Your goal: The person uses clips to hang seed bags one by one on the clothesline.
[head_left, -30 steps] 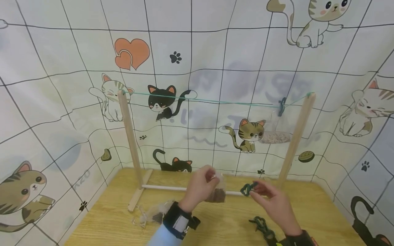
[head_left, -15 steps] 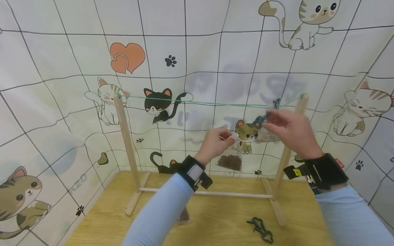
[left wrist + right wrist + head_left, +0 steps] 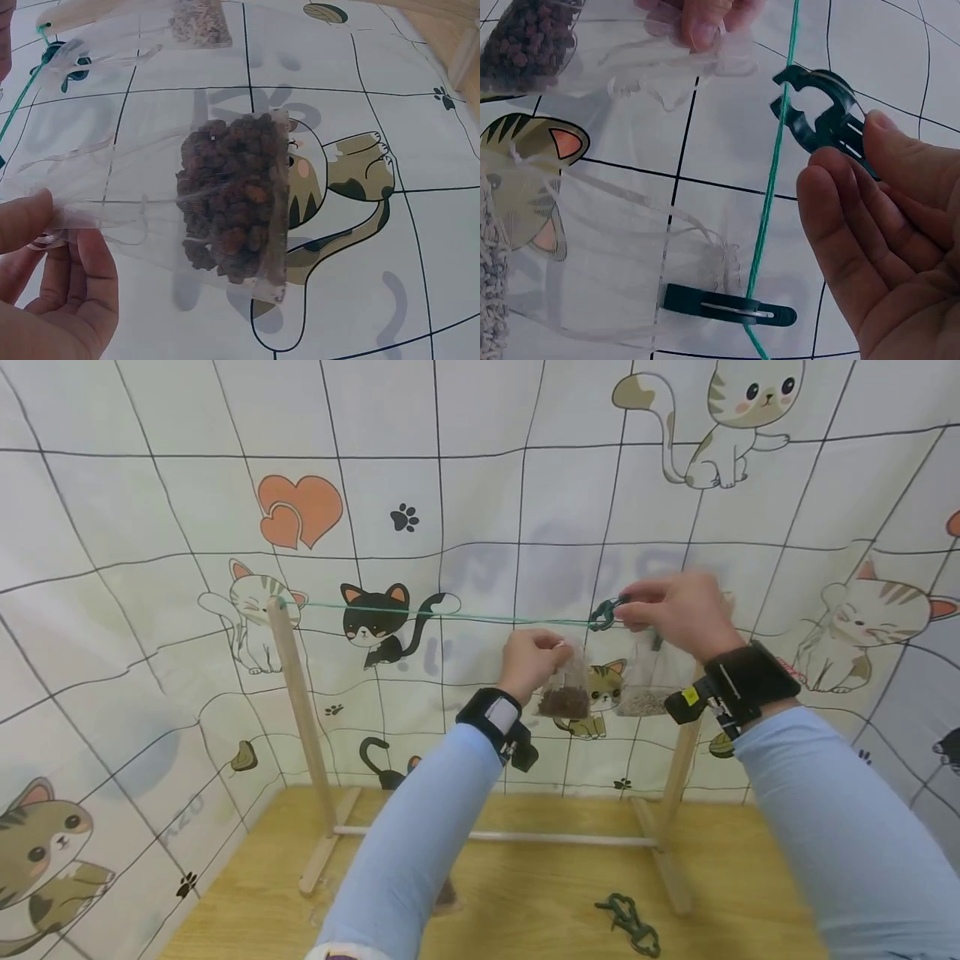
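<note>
My left hand [image 3: 531, 662] pinches the gathered top of a clear plastic bag [image 3: 232, 199] that holds dark reddish-brown pieces. The bag hangs just below a thin green string [image 3: 769, 195]. To its right, my right hand [image 3: 686, 610] holds a dark green clip [image 3: 829, 133] between thumb and fingers. In the right wrist view the clip's parted tips are right at the string. A second green clip [image 3: 727, 306] sits on the string, holding another clear bag [image 3: 491, 262] of pale bits, partly behind the right hand in the head view.
Two wooden posts [image 3: 300, 710] carry the string, joined low down by a white rod [image 3: 562, 838]. On the wooden table [image 3: 555, 893] lie linked green clips [image 3: 633, 927] and a dark-filled bag [image 3: 446, 897], mostly hidden by the left sleeve. Cat-printed cloth [image 3: 480, 493] surrounds the stand.
Both hands have risen from near the table to the string, the left carrying the bag and the right the clip. The right hand has also shifted left over the last half second.
</note>
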{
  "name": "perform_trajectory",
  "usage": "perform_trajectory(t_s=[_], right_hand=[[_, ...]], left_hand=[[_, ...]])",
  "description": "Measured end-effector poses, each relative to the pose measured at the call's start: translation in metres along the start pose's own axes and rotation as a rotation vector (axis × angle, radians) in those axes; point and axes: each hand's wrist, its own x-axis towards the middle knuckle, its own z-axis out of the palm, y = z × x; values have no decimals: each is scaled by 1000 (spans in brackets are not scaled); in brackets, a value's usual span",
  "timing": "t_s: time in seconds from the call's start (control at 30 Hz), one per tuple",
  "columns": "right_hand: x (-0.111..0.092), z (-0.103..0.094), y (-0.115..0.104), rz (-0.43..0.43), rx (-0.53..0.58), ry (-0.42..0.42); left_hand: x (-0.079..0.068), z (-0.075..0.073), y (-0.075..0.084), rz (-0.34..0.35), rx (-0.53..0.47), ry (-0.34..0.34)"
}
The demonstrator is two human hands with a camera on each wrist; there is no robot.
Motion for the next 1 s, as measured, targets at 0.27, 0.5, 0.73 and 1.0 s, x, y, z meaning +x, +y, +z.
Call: perform_trajectory(t_s=[0.27, 0.5, 0.73, 1.0], right_hand=[[13, 11, -4, 36, 43, -93], [21, 14, -2, 76, 101, -136], [23, 18, -3, 141, 187, -151], [24, 18, -2, 157, 167, -247]], left_hand=[[9, -2, 10, 17, -59, -12], [11, -2, 14, 42, -94, -14], [12, -3, 10, 38, -154, -52], [12, -5, 7, 8, -189, -59]])
